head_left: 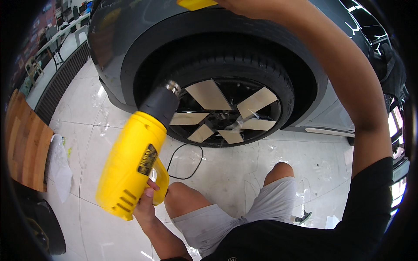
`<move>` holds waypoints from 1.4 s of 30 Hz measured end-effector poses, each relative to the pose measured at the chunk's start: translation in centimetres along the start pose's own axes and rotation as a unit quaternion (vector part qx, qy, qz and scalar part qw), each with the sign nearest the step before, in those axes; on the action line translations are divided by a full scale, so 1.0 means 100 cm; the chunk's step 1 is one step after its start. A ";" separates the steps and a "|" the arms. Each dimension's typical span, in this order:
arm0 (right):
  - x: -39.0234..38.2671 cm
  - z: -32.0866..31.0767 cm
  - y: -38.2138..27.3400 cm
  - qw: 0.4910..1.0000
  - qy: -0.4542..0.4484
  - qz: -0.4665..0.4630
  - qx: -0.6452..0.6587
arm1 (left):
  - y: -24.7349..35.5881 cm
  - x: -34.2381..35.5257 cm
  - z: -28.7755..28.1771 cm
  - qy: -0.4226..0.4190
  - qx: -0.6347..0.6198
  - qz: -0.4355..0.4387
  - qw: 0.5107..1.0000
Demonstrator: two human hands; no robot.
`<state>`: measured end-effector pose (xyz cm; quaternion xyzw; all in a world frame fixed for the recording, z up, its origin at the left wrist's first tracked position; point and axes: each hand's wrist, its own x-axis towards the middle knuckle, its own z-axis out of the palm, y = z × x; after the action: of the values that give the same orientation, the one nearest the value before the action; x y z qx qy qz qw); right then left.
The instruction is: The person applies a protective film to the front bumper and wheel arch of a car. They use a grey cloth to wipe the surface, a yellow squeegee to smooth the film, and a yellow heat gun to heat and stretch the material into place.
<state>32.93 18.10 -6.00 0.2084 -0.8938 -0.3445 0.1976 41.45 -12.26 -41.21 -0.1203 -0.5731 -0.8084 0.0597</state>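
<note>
My left hand (147,203) is closed round the handle of a yellow heat gun (133,163). The gun's black front and metal nozzle (173,87) tilt up toward the car's wheel (224,114), a black rim with beige-gold panels. At the top edge, my right hand (244,6) reaches up over the fender (139,19) of the dark grey car. Beside its fingers shows part of a flat yellow squeegee (196,4); most of the grip is cut off by the picture's edge.
A thin black cable (201,161) loops on the pale tiled floor (130,143), where clear film scraps lie. At the left stand a wooden board (26,143), crumpled white sheeting (60,167) and a black container (50,226). A small tool (303,217) lies beside my leg.
</note>
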 end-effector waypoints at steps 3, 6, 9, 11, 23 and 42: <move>-0.009 0.006 0.004 1.000 0.009 0.009 -0.002 | 0.013 0.013 0.019 0.014 -0.042 0.054 0.998; -0.021 0.004 0.004 1.000 0.015 0.015 -0.017 | 0.024 0.023 0.032 0.013 -0.065 0.093 0.993; -0.041 0.002 0.009 0.999 -0.003 0.034 -0.040 | 0.023 0.026 0.045 0.003 -0.071 0.090 0.993; -0.058 0.005 0.016 0.998 0.005 0.042 -0.047 | 0.020 0.024 0.051 0.006 -0.062 0.099 0.993; -0.023 0.015 0.010 0.994 0.100 0.009 0.030 | 0.012 0.017 0.065 0.014 -0.051 0.060 0.997; -0.159 0.031 0.042 0.987 0.088 0.130 -0.006 | 0.002 0.008 0.089 -0.073 -0.075 -0.009 0.995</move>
<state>43.70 30.68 -8.59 0.1185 -0.8903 -0.3011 0.3204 41.86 -3.97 -38.01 -0.1776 -0.5151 -0.8385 0.0014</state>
